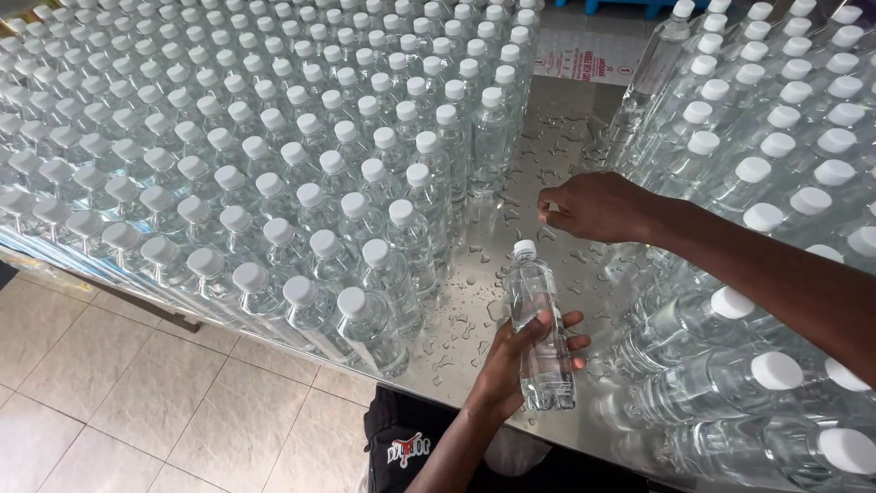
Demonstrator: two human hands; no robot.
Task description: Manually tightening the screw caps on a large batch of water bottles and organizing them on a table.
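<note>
I look down on a shiny metal table (538, 137) whose bare strip runs away from me between two masses of clear plastic water bottles; the strip is wet, scattered with water droplets (547, 169). To the left stands a large block of upright bottles (274, 155) with white caps, packed in close rows up to the table's near edge. To the right, more white-capped bottles (776, 137) stand in rows, and nearer to me several bottles lying on their sides (730, 383) point their caps to the right. Below the table edge at the left is a floor of pale beige tiles (119, 393), and at the far end of the table a white sheet with red print (584, 59) lies flat. My left hand (516, 361) is wrapped around a single water bottle (538, 315), fingers curled across its lower body, near the front edge of the wet strip. That bottle stands roughly upright, its base at or just above the table; I cannot tell whether it touches. Its long axis runs from base near me to white cap pointing up and slightly away. My right hand (598, 205) hovers above the strip, just beyond the bottle's cap, fingers drawn together in a narrow pinch, holding nothing that I can see.
</note>
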